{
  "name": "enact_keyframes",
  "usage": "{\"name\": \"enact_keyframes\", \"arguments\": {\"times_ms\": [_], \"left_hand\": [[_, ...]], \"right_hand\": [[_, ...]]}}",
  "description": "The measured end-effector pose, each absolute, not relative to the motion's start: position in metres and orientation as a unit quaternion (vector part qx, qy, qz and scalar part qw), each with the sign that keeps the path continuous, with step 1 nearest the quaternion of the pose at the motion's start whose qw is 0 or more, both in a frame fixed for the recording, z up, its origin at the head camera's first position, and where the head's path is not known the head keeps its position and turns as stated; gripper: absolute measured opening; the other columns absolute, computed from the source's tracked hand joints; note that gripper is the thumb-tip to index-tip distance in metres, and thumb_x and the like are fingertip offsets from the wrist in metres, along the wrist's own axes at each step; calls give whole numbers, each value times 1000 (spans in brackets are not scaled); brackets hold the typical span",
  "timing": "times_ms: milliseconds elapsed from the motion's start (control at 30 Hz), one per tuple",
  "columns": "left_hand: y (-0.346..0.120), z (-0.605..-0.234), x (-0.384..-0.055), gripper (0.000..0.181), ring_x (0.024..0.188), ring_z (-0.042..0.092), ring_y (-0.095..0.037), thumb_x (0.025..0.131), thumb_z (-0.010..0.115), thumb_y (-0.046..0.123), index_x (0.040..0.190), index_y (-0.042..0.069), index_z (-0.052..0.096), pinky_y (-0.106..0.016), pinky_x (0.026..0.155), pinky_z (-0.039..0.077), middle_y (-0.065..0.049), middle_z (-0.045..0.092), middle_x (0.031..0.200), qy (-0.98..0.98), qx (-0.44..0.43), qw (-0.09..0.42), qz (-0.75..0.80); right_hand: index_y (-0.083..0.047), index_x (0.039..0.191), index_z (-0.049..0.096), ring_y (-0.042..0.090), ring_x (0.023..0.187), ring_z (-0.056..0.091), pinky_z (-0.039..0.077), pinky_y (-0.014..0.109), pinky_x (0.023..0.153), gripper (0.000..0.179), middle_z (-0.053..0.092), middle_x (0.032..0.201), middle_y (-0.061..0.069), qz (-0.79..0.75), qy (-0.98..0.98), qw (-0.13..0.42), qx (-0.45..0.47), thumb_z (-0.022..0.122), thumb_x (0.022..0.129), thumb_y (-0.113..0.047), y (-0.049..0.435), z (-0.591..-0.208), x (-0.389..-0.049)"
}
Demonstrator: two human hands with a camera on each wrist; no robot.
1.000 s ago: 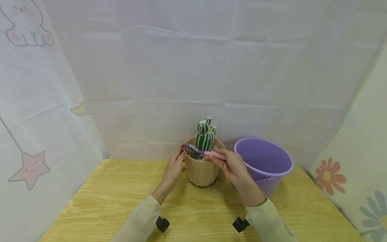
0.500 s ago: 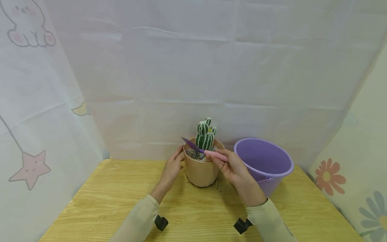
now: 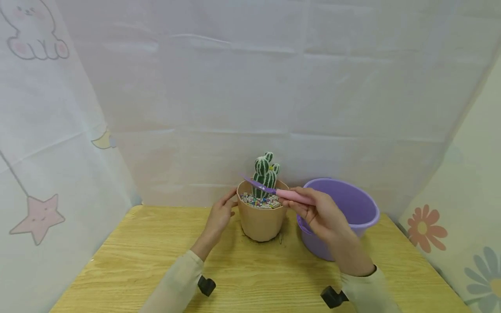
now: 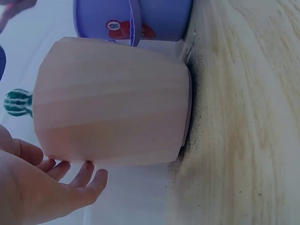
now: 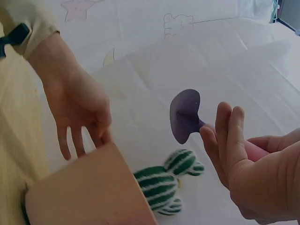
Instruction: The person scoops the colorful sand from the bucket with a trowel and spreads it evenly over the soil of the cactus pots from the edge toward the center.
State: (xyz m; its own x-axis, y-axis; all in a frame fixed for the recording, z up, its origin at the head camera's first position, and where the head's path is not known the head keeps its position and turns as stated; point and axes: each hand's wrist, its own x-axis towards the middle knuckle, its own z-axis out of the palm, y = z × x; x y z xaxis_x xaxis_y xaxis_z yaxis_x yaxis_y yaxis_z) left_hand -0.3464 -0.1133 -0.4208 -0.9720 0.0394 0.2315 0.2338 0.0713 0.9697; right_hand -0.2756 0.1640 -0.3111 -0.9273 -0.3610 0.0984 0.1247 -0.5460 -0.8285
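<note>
My left hand (image 3: 218, 217) rests against the left side of a peach-coloured plant pot (image 3: 261, 224), its fingertips touching the wall and one finger at the rim. A green cactus (image 3: 265, 179) with white stripes stands in the pot, with small multicoloured pebbles (image 3: 261, 202) around its base. My right hand (image 3: 325, 213) holds a small garden trowel (image 3: 294, 196) by its pink handle. The trowel's purple blade (image 5: 185, 115) is raised above the pot, pointing left in the head view, with a few pale bits on it. In the left wrist view the right hand is mostly out of frame.
To the pot's right a purple bucket (image 3: 348, 191) stands on the wooden table (image 3: 164, 243), partly behind my right hand. Dark crumbs lie around the pot's foot. White printed cloth (image 3: 235, 87) hangs behind and at both sides.
The trowel tilted up from the pot's left rim, then moved right with my right hand. Pale coloured pebbles now show where the pot's filling looked darker. My left hand stays at the pot.
</note>
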Motion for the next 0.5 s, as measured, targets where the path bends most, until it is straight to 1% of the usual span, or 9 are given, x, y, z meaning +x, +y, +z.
{"name": "enact_keyframes", "arguments": {"times_ms": [100,167,267,333,400,500], "left_hand": [[-116,-417,-346,47,127,55,-30,107,38,15,152,19,51,-58,104,45,-2,45,155,-730,-94,77,-672],[-119,-413,-346,45,126,55,-31,107,40,17,150,19,53,-58,104,45,-4,46,153,-733,-97,82,-668],[-124,-409,-344,42,126,55,-29,108,42,20,147,21,56,-56,104,46,-4,48,151,-742,-97,87,-657],[-126,-407,-343,40,125,56,-28,108,45,24,146,23,57,-55,103,47,-6,53,147,-751,-94,89,-647],[-126,-404,-341,40,125,56,-29,108,49,30,147,23,57,-53,102,48,-7,57,143,-759,-90,87,-638],[-125,-403,-339,44,124,57,-35,107,52,37,148,22,56,-56,99,47,-10,60,139,-772,-85,87,-623]], "right_hand": [[16,119,64,39,99,71,57,35,87,26,66,117,32,-854,496,76,-141,57,104,-5,181,-302,-262],[15,116,63,38,93,72,58,38,86,25,68,113,30,-836,529,28,-143,61,103,-6,192,-296,-253],[14,117,60,36,89,73,58,40,86,27,69,113,28,-794,586,-34,-155,62,103,-9,209,-289,-243],[12,119,57,34,88,74,58,39,87,30,69,113,26,-758,630,-70,-153,63,103,-13,222,-285,-235],[11,122,54,34,89,74,57,36,88,34,69,114,25,-725,666,-96,-146,65,103,-16,236,-281,-228],[6,126,55,33,93,73,54,27,92,40,70,114,20,-678,716,-121,-112,68,101,-22,258,-276,-219]]}}
